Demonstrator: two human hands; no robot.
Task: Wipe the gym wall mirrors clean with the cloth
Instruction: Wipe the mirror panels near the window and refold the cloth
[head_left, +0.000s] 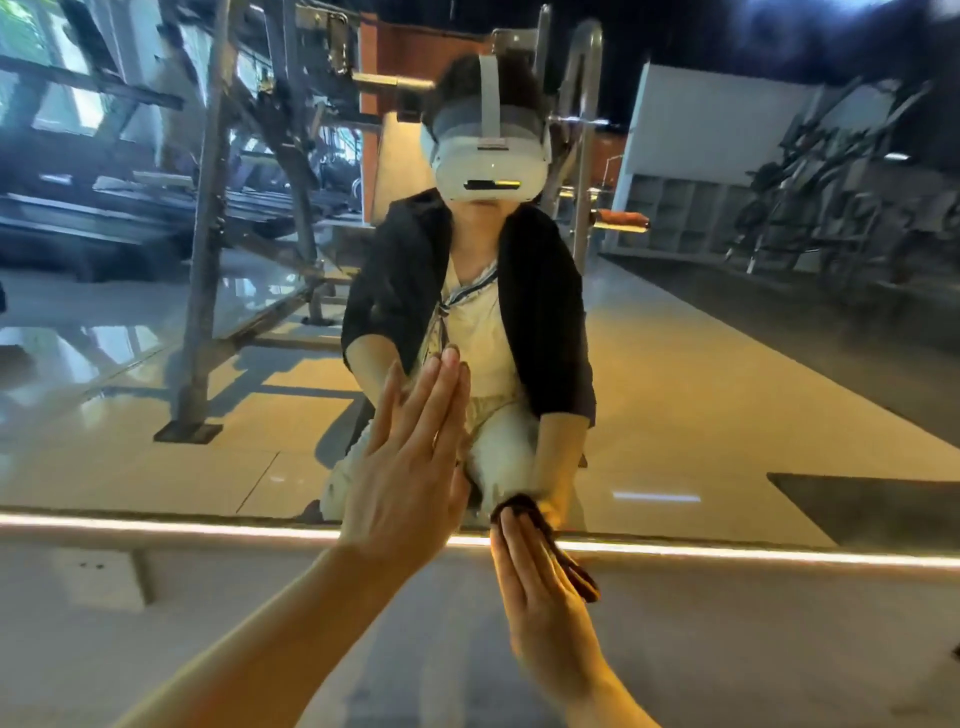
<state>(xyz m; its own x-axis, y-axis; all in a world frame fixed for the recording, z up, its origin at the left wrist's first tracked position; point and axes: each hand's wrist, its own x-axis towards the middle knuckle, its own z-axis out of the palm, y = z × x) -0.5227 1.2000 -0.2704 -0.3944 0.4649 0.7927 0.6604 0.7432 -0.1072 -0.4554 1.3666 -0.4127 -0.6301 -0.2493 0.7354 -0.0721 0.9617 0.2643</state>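
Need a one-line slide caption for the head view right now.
Left hand flat on the wall mirror, right hand pressing the dark cloth along its lower edge.

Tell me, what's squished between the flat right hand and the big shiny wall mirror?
In the head view, a dark brown cloth lies between the right hand and the wall mirror, low by its bottom edge.

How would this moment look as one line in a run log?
left hand: flat on mirror | right hand: presses cloth at mirror's bottom edge | step: wiping
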